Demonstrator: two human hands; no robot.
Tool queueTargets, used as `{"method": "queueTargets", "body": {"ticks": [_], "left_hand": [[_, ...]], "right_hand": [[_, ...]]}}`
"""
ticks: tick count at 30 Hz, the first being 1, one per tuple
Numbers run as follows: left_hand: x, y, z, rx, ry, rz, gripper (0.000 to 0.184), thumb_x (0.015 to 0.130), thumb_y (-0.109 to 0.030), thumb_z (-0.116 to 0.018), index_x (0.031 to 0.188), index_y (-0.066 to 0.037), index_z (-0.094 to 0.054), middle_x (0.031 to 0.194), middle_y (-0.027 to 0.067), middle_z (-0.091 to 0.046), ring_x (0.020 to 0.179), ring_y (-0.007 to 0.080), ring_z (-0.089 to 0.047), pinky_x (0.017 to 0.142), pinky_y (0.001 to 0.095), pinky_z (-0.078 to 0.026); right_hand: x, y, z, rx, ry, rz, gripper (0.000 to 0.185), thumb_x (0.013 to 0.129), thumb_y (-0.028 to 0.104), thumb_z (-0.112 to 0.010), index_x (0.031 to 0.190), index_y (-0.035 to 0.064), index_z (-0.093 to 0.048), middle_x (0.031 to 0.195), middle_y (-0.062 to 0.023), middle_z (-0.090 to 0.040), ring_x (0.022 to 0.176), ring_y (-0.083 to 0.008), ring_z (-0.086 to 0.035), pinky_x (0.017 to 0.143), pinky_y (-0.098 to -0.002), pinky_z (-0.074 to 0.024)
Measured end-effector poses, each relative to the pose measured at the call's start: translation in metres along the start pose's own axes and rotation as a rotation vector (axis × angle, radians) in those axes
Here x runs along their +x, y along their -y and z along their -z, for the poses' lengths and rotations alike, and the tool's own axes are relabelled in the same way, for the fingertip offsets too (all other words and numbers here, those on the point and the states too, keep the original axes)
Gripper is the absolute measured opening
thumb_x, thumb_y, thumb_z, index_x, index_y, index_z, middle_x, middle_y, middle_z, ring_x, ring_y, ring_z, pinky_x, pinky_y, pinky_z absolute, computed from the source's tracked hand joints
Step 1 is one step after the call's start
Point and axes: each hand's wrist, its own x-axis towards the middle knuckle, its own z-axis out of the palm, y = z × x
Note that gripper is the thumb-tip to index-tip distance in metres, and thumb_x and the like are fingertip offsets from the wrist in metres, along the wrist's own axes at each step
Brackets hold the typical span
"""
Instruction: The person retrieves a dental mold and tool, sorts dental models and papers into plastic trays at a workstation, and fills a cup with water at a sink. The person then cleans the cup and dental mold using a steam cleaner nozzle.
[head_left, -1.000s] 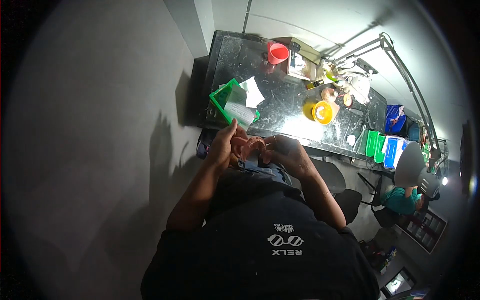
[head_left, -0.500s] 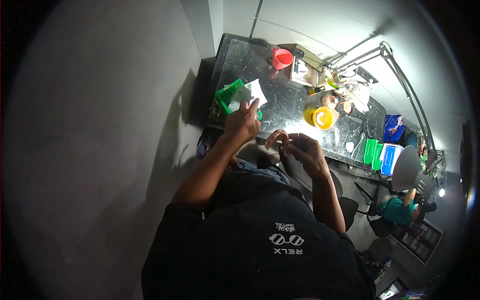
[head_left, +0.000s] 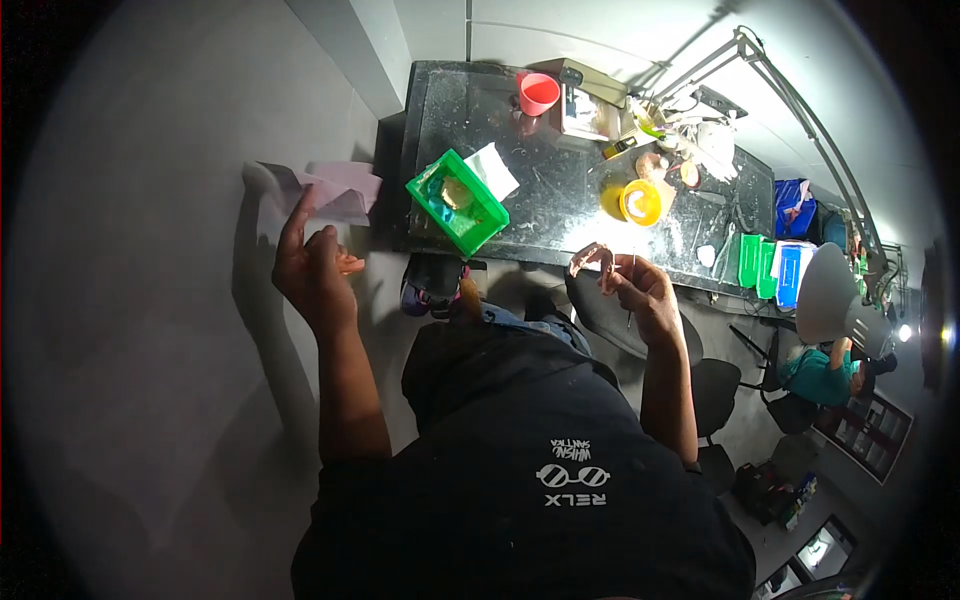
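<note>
At the left, out past the table's edge, my left hand (head_left: 318,275) holds a pale pinkish folded paper (head_left: 345,190) near its raised fingers. My right hand (head_left: 648,300), in front of the table's near edge, pinches a pink curved arch-shaped piece (head_left: 592,262); a thin rod shows beside its fingers. Between the hands, on the table, a green tray (head_left: 458,243) holds a yellowish object (head_left: 455,194) and something teal. A white paper (head_left: 494,170) lies against the tray's far side.
On the dark table (head_left: 450,100) stand a red cup (head_left: 538,94), a yellow bowl (head_left: 641,203) and cluttered tools. A lamp (head_left: 832,290) hangs at the right, near green bins (head_left: 750,260) and blue ones. A person in teal (head_left: 818,376) sits at the far right. Chairs stand below the table.
My left hand took the paper from the green tray and moved left with it, uncovering the tray's contents. My right hand, still holding the pink arch, has moved right, away from my left.
</note>
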Motion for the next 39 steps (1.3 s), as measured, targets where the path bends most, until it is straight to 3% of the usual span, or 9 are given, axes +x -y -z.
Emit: {"method": "queueTargets", "body": {"ticks": [2,3,11,24,27,39], "left_hand": [[0.005,0.000,0.000,-0.092,-0.004,-0.009,0.039,0.078,0.000,-0.054,0.116,0.009,-0.058,0.125,0.0161,-0.061,0.047,0.0040,-0.041,0.042,0.0193,-0.036],[0.005,-0.001,-0.003,-0.133,0.005,-0.010,0.041,0.078,-0.001,-0.056,0.118,0.009,-0.057,0.127,0.0162,-0.060,0.047,0.0038,-0.040,0.041,0.0195,-0.034],[-0.003,-0.017,-0.009,-0.253,0.086,-0.014,0.048,0.078,-0.004,-0.060,0.123,0.011,-0.053,0.126,0.0191,-0.059,0.046,0.0042,-0.039,0.043,0.0189,-0.033],[0.001,-0.002,0.005,-0.252,0.095,0.045,0.045,0.080,-0.004,-0.057,0.122,0.012,-0.053,0.127,0.0211,-0.057,0.046,0.0046,-0.041,0.043,0.0208,-0.039],[0.003,0.000,0.003,-0.268,0.082,0.057,0.041,0.080,-0.004,-0.055,0.119,0.010,-0.056,0.123,0.0197,-0.060,0.048,0.0025,-0.040,0.045,0.0177,-0.035],[0.011,0.010,-0.004,-0.429,0.106,0.145,0.045,0.079,-0.003,-0.058,0.122,0.009,-0.056,0.125,0.0212,-0.058,0.052,0.0051,-0.043,0.046,0.0198,-0.037]], "right_hand": [[0.002,0.000,0.000,0.006,-0.011,-0.020,0.023,0.088,0.008,-0.063,0.109,-0.0021,-0.061,0.086,-0.0037,-0.066,0.077,-0.0071,-0.058,0.066,-0.0193,-0.0400],[0.002,0.002,-0.003,0.028,-0.003,0.003,0.023,0.088,0.008,-0.063,0.109,-0.0025,-0.061,0.086,-0.0042,-0.066,0.078,-0.0076,-0.058,0.068,-0.0195,-0.0411],[0.009,0.007,-0.016,0.062,0.041,0.077,0.023,0.089,0.009,-0.064,0.108,-0.0043,-0.061,0.087,-0.0049,-0.064,0.080,-0.0106,-0.060,0.076,-0.0240,-0.0454],[0.018,0.024,-0.034,-0.044,0.010,0.022,0.024,0.088,0.011,-0.065,0.107,-0.0039,-0.062,0.085,-0.0044,-0.064,0.078,-0.0104,-0.059,0.076,-0.0259,-0.0458],[0.023,0.022,-0.037,-0.037,0.014,0.025,0.025,0.088,0.011,-0.065,0.108,-0.0039,-0.062,0.085,-0.0046,-0.065,0.078,-0.0105,-0.059,0.076,-0.0260,-0.0459],[0.037,0.033,-0.048,-0.073,0.055,-0.041,0.031,0.088,0.015,-0.065,0.112,-0.0035,-0.061,0.088,-0.0057,-0.066,0.081,-0.0110,-0.060,0.077,-0.0256,-0.0455]]}}
